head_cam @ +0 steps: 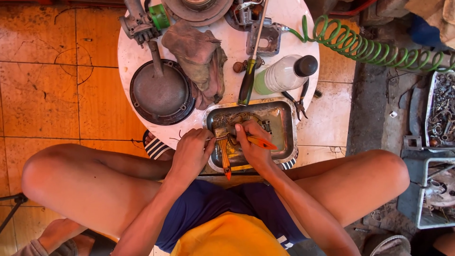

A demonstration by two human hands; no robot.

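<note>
A rectangular metal tray (pixel 287 124) with dirty liquid sits at the near edge of a round white table (pixel 232 47). My left hand (pixel 190 152) pinches a small metal part at the tray's left rim. An orange-handled paintbrush (pixel 222 151) lies upright in the tray between my hands, its bristles near the part. My right hand (pixel 252 144) is closed around a second orange-handled tool (pixel 261 142) and presses down inside the tray. What lies under the right hand is hidden.
On the table are a round dark metal cover (pixel 161 92), a dirty rag (pixel 201 57), a green-handled screwdriver (pixel 249 78), a plastic bottle (pixel 284 73), pliers (pixel 299 100) and engine parts (pixel 140 21). A green coiled hose (pixel 365 47) runs right. Trays of metal parts (pixel 441 111) stand at right.
</note>
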